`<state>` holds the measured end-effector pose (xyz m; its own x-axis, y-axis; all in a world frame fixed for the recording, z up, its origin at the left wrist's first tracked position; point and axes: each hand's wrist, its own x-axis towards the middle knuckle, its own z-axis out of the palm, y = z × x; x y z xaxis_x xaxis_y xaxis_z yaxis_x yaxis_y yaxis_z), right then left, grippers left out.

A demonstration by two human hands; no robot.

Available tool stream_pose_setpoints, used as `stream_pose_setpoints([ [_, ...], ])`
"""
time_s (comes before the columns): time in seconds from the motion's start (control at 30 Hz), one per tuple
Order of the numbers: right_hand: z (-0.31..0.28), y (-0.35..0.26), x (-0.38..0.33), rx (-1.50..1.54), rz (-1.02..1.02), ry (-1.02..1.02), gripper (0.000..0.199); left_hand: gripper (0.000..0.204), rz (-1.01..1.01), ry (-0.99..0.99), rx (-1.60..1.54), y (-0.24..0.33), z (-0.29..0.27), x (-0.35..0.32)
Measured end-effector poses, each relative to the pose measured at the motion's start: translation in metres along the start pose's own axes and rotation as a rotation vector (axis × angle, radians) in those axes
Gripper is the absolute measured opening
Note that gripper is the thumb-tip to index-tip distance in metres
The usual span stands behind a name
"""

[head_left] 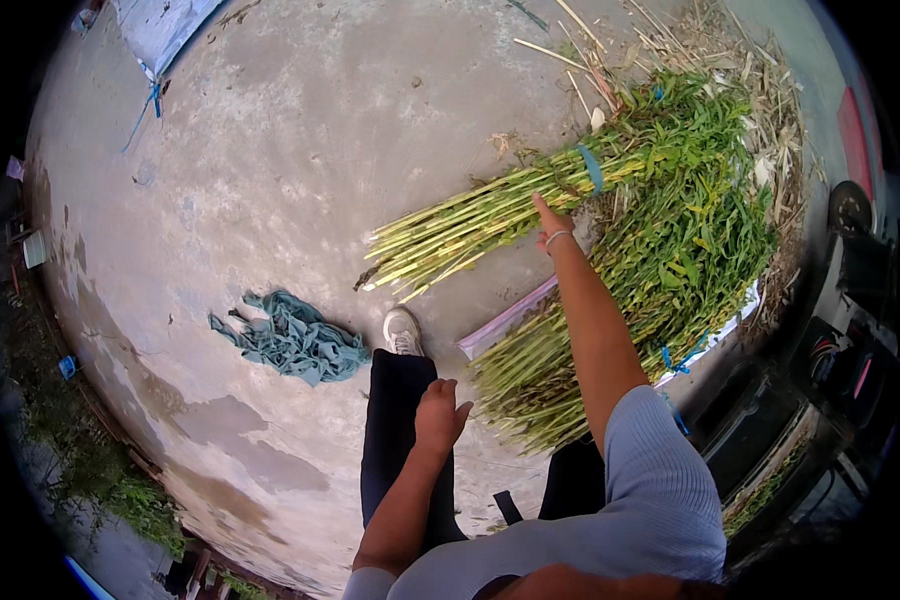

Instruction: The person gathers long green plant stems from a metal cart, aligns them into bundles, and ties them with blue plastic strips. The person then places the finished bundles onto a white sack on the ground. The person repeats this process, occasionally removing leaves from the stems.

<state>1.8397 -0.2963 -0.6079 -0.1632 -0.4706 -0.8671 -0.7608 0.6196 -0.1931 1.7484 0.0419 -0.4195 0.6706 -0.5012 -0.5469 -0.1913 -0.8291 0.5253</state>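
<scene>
My right hand [554, 224] reaches to the tied bundle of long yellow-green stalks [470, 224] on grey concrete [300, 130]; I can't tell whether it grips. My left hand [438, 416], palm hidden, curls loosely. Holding close by the flat blue band [591, 168] should keep stalks together, leaves untangled from the leafy green heap [690, 235] beside.

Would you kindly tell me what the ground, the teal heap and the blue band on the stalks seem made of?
The ground looks like matte concrete, being grey, mottled and stained. The teal heap is probably dull, soft cloth or netting, judging by its limp folds. The blue band across the stalk bundle looks flat, perhaps plastic or fabric; too small to tell.
</scene>
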Motion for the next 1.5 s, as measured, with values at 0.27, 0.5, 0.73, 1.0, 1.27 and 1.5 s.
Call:
stream_pose_setpoints([
  [0.27, 0.037, 0.027, 0.065, 0.532, -0.069, 0.05, 0.1, 0.042, -0.049, -0.075, -0.007, -0.015, -0.039, 0.044],
  [0.5, -0.07, 0.049, 0.01, 0.575, -0.188, 0.016, 0.054, 0.106, 0.004, 0.242, 0.241, 0.031, -0.039, 0.046],
  [0.73, -0.218, 0.126, -0.065, 0.843, -0.294, -0.17, 0.043, 0.081, 0.287, 0.343, 0.057, 0.051, 0.044, -0.065],
  [1.0, -0.324, 0.32, -0.087, -0.105, -0.549, 0.157, 0.079, 0.079, 0.075, -0.369, 0.197, 0.099, 0.058, -0.205],
  [1.27, -0.489, 0.42, -0.209, 0.106, 0.08, -0.165, 0.057, 0.047, 0.193, -0.202, 0.213, 0.145, 0.037, -0.189],
  [1.5, -0.625, 0.546, -0.195, 0.303, 0.072, -0.038, 0.042, 0.031, 0.253, 0.19, 0.416, 0.197, -0.024, -0.225],
])
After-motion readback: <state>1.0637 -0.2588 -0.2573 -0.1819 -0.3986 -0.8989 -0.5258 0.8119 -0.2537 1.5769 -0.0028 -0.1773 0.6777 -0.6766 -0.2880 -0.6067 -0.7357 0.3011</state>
